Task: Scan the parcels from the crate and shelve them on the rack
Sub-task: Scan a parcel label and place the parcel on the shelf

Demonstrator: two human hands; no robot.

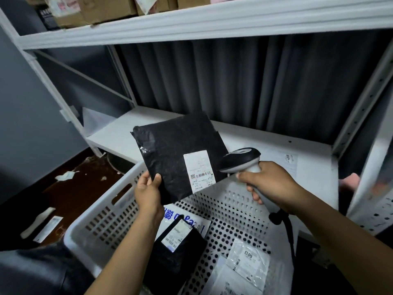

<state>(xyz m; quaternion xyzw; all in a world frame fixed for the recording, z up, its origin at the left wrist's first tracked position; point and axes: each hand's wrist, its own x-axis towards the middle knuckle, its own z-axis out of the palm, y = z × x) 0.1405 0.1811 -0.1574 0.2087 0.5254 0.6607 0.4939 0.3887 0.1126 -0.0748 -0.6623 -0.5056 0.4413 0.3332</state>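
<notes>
Over on the left the floor (70, 188) has some loose paper scraps, not part of the job as far as I can tell. Then the white crate (102, 211), which still has stuff in it: a small black parcel (176, 250), a blue-printed white one (185, 218) under it, and a clear bag (247, 262) with a label further right. So I'd say it's mid-task, at least three left to scan and shelve.

Left hand (148, 192) is pinching the lower left corner of a black mailer (178, 154), thumb on the front and fingers behind, holding it up above the crate with its label (200, 171) facing the camera.

Right hand (270, 184) is wrapped closed around the scanner (240, 160) grip, head aimed at that label from just beside it. Looks like the scan step is in hand right now.

Behind all that, the rack shelf (265, 143) has a flat white parcel (285, 160) lying on it to the right, so some shelving seems done already. The top shelf (191, 20) holds cardboard boxes (93, 9).
</notes>
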